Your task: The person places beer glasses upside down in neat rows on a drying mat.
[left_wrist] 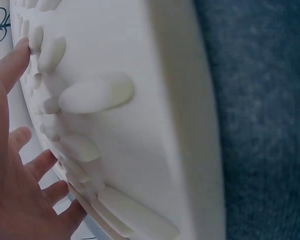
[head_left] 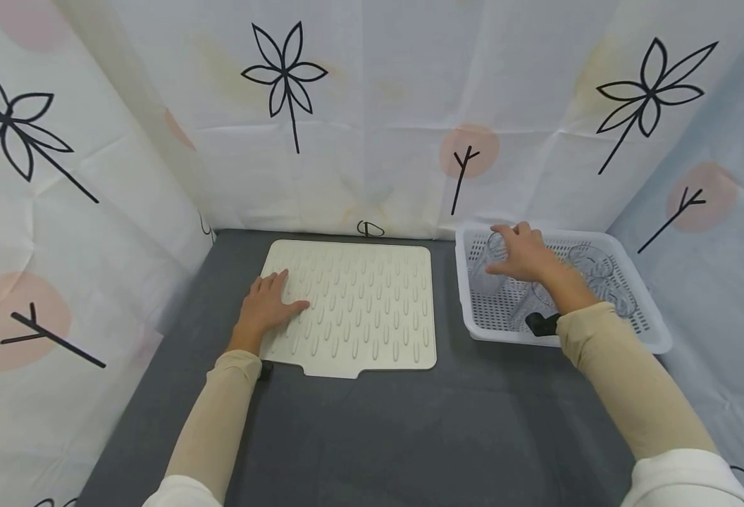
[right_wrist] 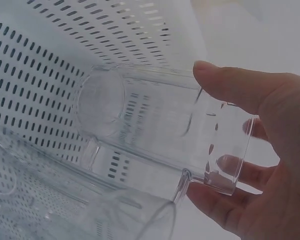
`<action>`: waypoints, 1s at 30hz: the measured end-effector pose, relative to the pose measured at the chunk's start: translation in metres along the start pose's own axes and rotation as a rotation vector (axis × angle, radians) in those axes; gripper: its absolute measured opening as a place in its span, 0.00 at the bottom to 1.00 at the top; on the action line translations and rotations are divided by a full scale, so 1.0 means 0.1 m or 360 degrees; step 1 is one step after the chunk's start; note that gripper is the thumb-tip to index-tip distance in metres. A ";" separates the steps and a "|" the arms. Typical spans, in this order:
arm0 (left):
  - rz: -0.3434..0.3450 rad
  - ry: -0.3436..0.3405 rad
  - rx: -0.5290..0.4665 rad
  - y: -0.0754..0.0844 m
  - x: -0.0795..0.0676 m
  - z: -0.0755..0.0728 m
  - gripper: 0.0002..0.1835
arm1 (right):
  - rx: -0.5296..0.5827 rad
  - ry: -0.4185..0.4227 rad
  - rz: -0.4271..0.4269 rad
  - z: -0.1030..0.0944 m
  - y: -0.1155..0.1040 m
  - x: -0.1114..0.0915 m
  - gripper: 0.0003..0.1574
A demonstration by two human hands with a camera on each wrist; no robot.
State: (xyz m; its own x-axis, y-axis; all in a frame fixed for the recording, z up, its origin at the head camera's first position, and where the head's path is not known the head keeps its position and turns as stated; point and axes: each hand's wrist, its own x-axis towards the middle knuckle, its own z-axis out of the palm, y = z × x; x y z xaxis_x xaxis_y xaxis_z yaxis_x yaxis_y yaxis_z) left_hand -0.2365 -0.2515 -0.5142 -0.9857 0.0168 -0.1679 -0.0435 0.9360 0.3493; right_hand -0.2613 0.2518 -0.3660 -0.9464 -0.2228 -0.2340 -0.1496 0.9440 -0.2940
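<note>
My left hand (head_left: 264, 304) rests at the left edge of a cream drying board (head_left: 362, 310) with raised oval ridges. Its fingers are spread and its thumb lies over the ridges; in the left wrist view these ridges (left_wrist: 97, 94) stand up close to the fingers. On the right, my right hand (head_left: 524, 255) reaches into a white perforated basket (head_left: 518, 337). Thumb and fingers grip the upper end of a tall clear glass (right_wrist: 155, 115) inside it. The glass leans near the basket's left wall, close to another clear glass (right_wrist: 140, 215).
More clear glassware (head_left: 590, 260) lies in the right part of the basket, partly hidden by my forearm. The board and basket sit side by side on a dark grey table (head_left: 378, 436). Patterned white cloth (head_left: 372, 169) hangs behind and at both sides.
</note>
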 end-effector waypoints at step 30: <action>-0.0024 -0.0011 0.0053 0.08 -0.03 -0.03 0.52 | 0.0340 0.0360 -0.0018 -0.54 -0.12 -0.35 0.57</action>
State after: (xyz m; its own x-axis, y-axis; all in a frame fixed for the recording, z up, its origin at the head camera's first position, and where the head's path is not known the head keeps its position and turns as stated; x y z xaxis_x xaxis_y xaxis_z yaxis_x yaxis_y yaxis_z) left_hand -0.2345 -0.2453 -0.5077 -0.9838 0.0047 -0.1792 -0.0529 0.9474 0.3156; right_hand -0.2423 0.2618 -0.3040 -0.9883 -0.1506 -0.0242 -0.1197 0.8639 -0.4892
